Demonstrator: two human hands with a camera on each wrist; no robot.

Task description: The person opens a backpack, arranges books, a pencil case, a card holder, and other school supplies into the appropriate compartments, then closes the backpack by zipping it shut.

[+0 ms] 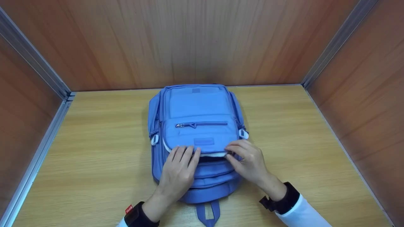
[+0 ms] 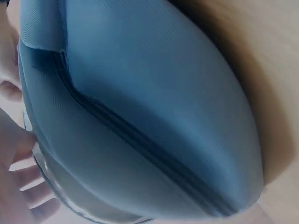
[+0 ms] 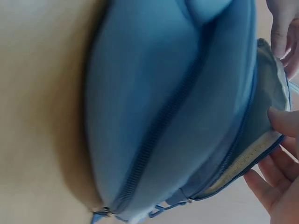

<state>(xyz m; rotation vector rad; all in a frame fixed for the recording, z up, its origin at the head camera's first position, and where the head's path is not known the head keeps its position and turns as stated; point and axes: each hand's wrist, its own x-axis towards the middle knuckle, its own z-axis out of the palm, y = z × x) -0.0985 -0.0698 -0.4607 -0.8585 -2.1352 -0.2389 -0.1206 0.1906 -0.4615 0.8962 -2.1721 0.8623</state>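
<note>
Nearest: grab loop of a blue fabric backpack lying flat at mid light-wood tabletop. Left hand rests on it, fingers straight, pressing the front pocket's edge. Right hand pinches at the pocket's open zipper. Beyond, a closed small zip; then brown wood-grain back wall.

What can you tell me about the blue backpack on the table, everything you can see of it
The blue backpack looks like woven fabric and lies flat on the wooden table, its grab loop toward the person. Its front has a small closed zip pocket, pale buckles at both sides, and a front compartment whose near edge gapes open, showing a pale lining. The left hand rests flat-fingered on it below that opening; the right hand pinches the opening's edge. A second zip seam runs along its side, closed.
</note>
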